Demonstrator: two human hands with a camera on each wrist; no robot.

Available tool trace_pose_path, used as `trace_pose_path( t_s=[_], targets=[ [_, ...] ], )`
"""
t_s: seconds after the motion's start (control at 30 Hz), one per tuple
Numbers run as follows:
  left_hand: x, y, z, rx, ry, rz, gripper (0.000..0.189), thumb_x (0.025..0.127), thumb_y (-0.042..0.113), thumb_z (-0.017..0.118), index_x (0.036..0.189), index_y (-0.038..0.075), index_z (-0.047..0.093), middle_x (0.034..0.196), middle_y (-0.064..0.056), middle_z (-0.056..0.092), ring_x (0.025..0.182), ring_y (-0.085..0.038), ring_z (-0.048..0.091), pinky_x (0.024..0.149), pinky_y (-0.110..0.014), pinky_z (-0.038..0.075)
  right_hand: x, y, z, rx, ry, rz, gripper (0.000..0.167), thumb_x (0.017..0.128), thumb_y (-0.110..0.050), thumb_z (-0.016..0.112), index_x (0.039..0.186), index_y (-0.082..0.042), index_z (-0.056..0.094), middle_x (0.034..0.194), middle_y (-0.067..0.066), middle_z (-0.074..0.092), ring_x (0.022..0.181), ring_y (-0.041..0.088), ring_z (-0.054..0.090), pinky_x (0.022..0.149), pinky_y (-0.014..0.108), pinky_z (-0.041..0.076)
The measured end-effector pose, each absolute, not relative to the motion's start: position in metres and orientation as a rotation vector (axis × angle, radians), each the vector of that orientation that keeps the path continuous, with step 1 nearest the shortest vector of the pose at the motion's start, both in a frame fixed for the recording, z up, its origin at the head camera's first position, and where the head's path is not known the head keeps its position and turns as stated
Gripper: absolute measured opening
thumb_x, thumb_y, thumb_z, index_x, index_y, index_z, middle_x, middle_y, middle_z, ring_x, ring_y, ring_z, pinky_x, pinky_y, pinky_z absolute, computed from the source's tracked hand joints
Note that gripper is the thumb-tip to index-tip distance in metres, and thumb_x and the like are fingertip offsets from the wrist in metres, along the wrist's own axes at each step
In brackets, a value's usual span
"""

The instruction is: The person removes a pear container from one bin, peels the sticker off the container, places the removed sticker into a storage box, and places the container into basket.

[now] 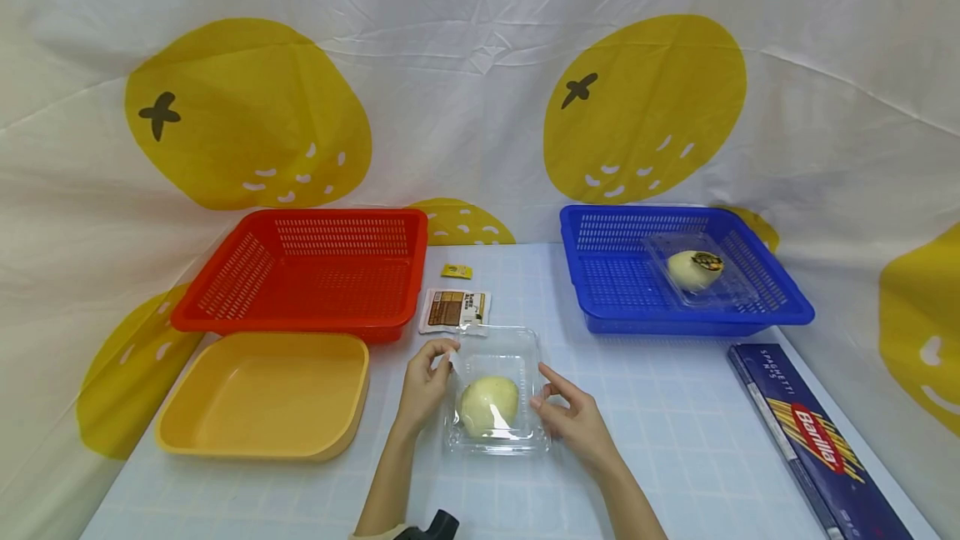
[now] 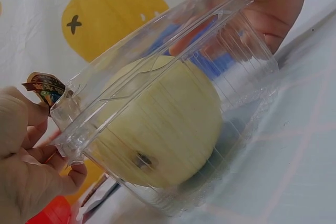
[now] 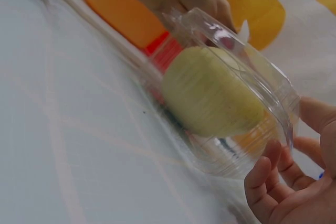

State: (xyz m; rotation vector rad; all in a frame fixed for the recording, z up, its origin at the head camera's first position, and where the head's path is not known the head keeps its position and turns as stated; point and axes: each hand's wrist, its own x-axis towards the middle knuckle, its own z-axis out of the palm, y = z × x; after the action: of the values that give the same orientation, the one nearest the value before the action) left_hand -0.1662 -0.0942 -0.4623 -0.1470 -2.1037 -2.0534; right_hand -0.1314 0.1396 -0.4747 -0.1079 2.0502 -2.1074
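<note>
A clear plastic clamshell container point(image 1: 498, 348) is on the table in front of me, with one round, pale yellow-green fruit point(image 1: 489, 407) inside. Its lid lies over the fruit. My left hand point(image 1: 425, 386) is at the container's left edge, and in the left wrist view its thumb and finger pinch a small dark printed sticker point(image 2: 46, 88). The other fingers of that hand touch the container's corner. On the opposite side my right hand point(image 1: 576, 419) holds the container's right edge between thumb and fingers, as the right wrist view shows.
A red basket point(image 1: 300, 327) and a yellow tub point(image 1: 262, 448) stand at left. The blue basket point(image 1: 667, 325) at back right holds another clamshell with a stickered fruit point(image 1: 690, 272). A Barilla spaghetti box point(image 1: 817, 440) lies at right. Behind the container are a food packet point(image 1: 456, 309) and a small yellow sachet point(image 1: 457, 272).
</note>
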Motion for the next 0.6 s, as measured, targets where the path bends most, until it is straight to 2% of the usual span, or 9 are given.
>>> trace_pose_path(
  t_s=[0.13, 0.33, 0.43, 0.6],
  targets=[
    [-0.1651, -0.0930, -0.4637, -0.166, -2.065, -2.048, 0.010, 0.091, -0.009, 0.048, 0.094, -0.015, 0.054, 0.104, -0.029, 0.058, 0.094, -0.013, 0.056, 0.078, -0.019, 0.051, -0.1313, 0.1395, -0.4742, -0.098, 2.050, -2.108, 0.062, 0.085, -0.006, 0.066, 0.142, -0.004, 0.040, 0.100, 0.007, 0.047, 0.054, 0.004, 0.044, 0.051, 0.016, 0.038],
    [-0.1642, -0.0934, -0.4643, -0.138, -2.062, -2.057, 0.010, 0.091, -0.010, 0.046, 0.094, -0.015, 0.054, 0.103, -0.025, 0.059, 0.102, -0.023, 0.056, 0.080, -0.022, 0.052, -0.1314, 0.1395, -0.4736, -0.090, 2.055, -2.099, 0.062, 0.085, -0.007, 0.066, 0.142, -0.005, 0.040, 0.100, 0.008, 0.047, 0.054, 0.004, 0.045, 0.051, 0.016, 0.038],
    [-0.1630, -0.0947, -0.4632, -0.116, -2.066, -2.063, 0.011, 0.092, -0.009, 0.045, 0.096, -0.015, 0.054, 0.104, -0.025, 0.059, 0.101, -0.019, 0.056, 0.079, -0.021, 0.051, -0.1313, 0.1395, -0.4732, -0.087, 2.049, -2.100, 0.063, 0.085, -0.007, 0.066, 0.142, -0.005, 0.040, 0.100, 0.008, 0.047, 0.054, 0.004, 0.045, 0.051, 0.016, 0.038],
    [-0.1605, -0.0981, -0.4624, -0.093, -2.004, -2.110, 0.012, 0.095, -0.006, 0.043, 0.096, -0.016, 0.050, 0.104, -0.029, 0.058, 0.088, -0.006, 0.060, 0.076, -0.027, 0.054, -0.1311, 0.1396, -0.4733, -0.084, 2.052, -2.095, 0.063, 0.085, -0.008, 0.067, 0.142, -0.006, 0.040, 0.100, 0.007, 0.047, 0.054, 0.003, 0.045, 0.052, 0.016, 0.038]
  ],
)
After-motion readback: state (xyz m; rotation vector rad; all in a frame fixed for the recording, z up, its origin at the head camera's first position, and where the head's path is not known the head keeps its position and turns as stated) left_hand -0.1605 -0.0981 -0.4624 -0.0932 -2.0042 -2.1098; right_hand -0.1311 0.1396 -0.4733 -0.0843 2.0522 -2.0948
